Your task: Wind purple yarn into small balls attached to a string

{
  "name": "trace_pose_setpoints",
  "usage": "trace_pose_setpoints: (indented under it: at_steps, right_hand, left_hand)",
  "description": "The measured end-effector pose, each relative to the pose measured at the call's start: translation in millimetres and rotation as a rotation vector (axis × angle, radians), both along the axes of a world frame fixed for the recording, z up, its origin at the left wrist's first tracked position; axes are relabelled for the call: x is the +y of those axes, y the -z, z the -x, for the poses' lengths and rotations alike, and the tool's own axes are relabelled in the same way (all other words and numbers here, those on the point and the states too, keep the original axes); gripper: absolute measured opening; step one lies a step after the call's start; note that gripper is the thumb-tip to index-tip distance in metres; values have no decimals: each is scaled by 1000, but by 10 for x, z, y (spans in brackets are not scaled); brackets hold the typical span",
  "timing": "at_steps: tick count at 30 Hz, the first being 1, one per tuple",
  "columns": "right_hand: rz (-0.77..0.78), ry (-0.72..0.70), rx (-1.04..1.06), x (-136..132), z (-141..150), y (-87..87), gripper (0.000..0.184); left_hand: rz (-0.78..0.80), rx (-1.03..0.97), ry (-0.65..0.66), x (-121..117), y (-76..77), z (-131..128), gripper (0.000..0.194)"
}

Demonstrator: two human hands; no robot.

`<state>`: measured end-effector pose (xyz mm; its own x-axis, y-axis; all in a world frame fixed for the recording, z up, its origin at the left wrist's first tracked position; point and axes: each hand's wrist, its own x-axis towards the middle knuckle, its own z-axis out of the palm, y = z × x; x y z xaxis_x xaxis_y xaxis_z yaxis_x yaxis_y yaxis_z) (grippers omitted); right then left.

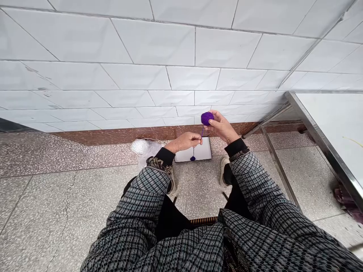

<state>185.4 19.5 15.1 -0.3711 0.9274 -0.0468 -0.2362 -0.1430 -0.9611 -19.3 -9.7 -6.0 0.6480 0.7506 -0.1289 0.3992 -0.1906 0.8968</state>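
A ball of purple yarn [207,118] is held up in my right hand [221,127], its fingers and thumb closed around the right side. From the ball a purple strand runs down to my left hand [187,142], which pinches it between thumb and fingers. Below the left hand the strand goes on to a small dark purple clump of yarn [193,158]. That clump lies at the near edge of a shallow white box [204,150] with a dark rim, on the floor between my feet.
Left of the box, white yarn [139,146] lies beside a clear plastic bag [150,150] on the speckled floor. A white-topped table [329,124] with a metal frame stands to the right. Ahead rises a white tiled wall [159,79]. Beneath the table's right side is a dark reddish cloth [347,202].
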Motion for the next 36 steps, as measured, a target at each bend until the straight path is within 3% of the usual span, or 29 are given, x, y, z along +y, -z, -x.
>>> trace_pose_setpoints:
  at_steps: [3, 5, 12, 15, 20, 23, 27, 31, 33, 36]
  right_hand:
    - [-42, 75, -124, 43, -10, 82, 53]
    - [-58, 74, -233, 53, -22, 125, 49]
    - [-21, -248, -547, -23, -19, 128, 32]
    - [7, -379, -495, -57, -6, 93, 31]
    - [68, -497, -202, -87, -4, 44, 38]
    - [100, -418, -23, -82, -2, 16, 45]
    - [63, -120, 93, -4, 6, 38, 54]
    - [-21, 182, -209, 88, 9, 170, 44]
    - [-44, 202, -439, 97, 6, 227, 40]
    - [0, -6, -598, 56, 5, 232, 36]
  left_hand:
    - [-11, 0, 66, -14, -31, 9, 22]
    - [-41, -12, 39, -15, -50, 33, 22]
    - [-183, -97, -226, -9, -79, 92, 22]
    - [-200, -101, -288, 0, -59, 99, 22]
    - [-204, -100, -384, 36, 15, 106, 24]
    - [-173, -77, -344, 49, 51, 78, 26]
    - [-117, 13, -165, 21, 57, -1, 24]
    - [-58, 25, 72, -24, 16, -42, 22]
    - [-65, 1, 77, -32, -13, -22, 23]
    - [-127, -61, -98, -24, -48, 38, 22]
